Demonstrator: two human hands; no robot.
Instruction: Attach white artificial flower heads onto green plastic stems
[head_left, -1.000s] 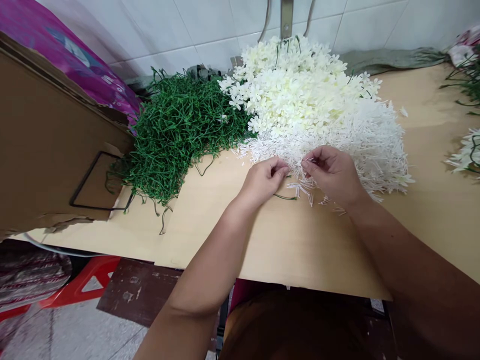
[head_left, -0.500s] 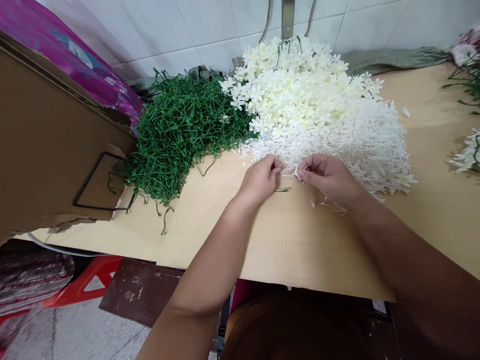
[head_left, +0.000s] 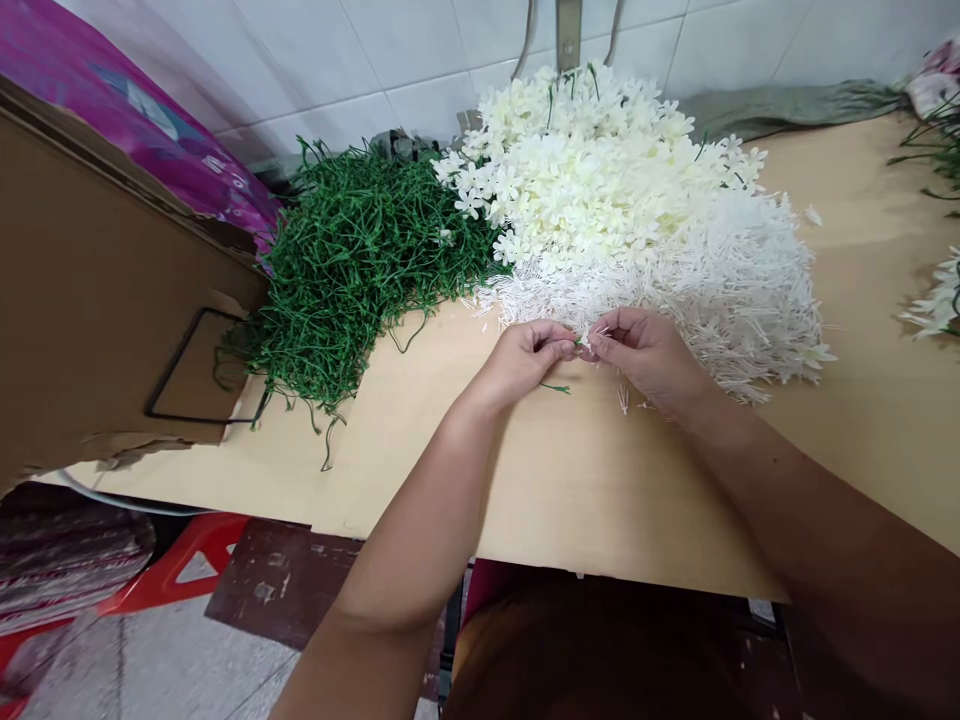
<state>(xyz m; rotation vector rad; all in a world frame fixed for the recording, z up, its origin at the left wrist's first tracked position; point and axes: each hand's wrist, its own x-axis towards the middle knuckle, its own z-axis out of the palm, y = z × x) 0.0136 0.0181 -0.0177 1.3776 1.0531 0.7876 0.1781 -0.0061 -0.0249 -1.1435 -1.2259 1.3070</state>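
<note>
My left hand (head_left: 525, 362) is closed in a pinch on a thin green artificial flower stem (head_left: 556, 388), whose other end pokes out below the fingers. Its fingertips almost meet those of my right hand (head_left: 651, 358), which pinches a small white stamen piece (head_left: 600, 333). The point where stem and stamen come together is too small to make out. Just beyond both hands lies a broad heap of white stamens (head_left: 735, 300). Behind that rise creamy white artificial flower heads (head_left: 600, 190). To the left is a tangled pile of green stems (head_left: 367, 260).
A cardboard box (head_left: 97, 280) and a purple bag (head_left: 172, 130) stand at the left, with a black wire frame (head_left: 195, 415) by the box. More white flowers (head_left: 937, 300) lie at the table's right edge. A tiled wall (head_left: 405, 50) closes off the back.
My hands have come together, the right bringing a stamen piece to the stem in the left. The loose stamens that lay between the hands have been cleared back toward the heap.
</note>
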